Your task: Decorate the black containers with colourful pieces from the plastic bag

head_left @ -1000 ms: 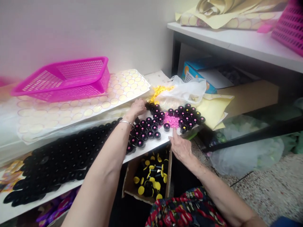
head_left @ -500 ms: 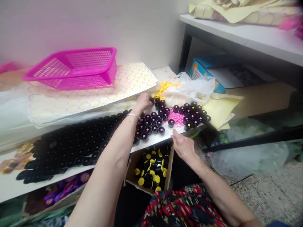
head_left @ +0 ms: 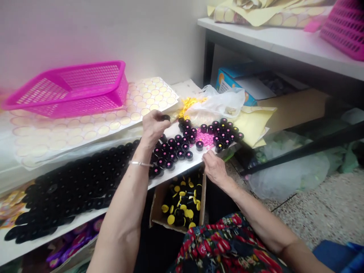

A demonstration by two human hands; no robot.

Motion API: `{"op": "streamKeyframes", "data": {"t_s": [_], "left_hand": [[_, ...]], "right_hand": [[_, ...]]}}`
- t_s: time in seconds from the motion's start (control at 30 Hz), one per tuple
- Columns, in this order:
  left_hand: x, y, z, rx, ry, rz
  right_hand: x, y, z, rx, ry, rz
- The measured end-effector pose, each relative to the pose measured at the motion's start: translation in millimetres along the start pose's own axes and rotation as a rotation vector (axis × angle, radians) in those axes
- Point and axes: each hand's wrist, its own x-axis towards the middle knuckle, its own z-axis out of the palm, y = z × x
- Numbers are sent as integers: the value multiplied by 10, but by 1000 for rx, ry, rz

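Between the thumb and fingers of my left hand (head_left: 152, 127) is a black cap (head_left: 165, 118), raised over the back of the white tabletop. Several black caps with pink dots (head_left: 173, 156) stand in front of and to the right of that hand. My right hand (head_left: 215, 167) is at the table's front edge, thumb and fingers pressed together; anything in them is too small or hidden to tell. Just beyond it stand a single pink-dotted cap (head_left: 199, 145) and a heap of small pink discs (head_left: 205, 138). A few caps at the right have yellow dots.
Plain black caps (head_left: 76, 184) fill the table's left part. A pink basket (head_left: 85, 94) rests on sticker sheets (head_left: 155, 94) behind. Yellow pieces (head_left: 190, 104) lie beside a plastic bag (head_left: 218, 104). A carton (head_left: 155, 212) below holds black-and-yellow pieces.
My left hand has moved left with the black cap, away from the cluster's back end. The fingers of my right hand have curled in at the table edge. The view has turned slightly right.
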Motion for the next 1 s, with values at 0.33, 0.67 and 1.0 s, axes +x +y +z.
{"op": "streamKeyframes", "data": {"t_s": [0.33,0.67,1.0], "left_hand": [[-1696,323,-64,-673,20,-137],[-2211,125,202,-825,-89,-410],[-2237,-33,327,-755,-75,-411]], "right_hand": [[263,-133,-91,109,-166,338],[72,-29,93,182,24,135],[35,-78,60,-1,2,50]]}}
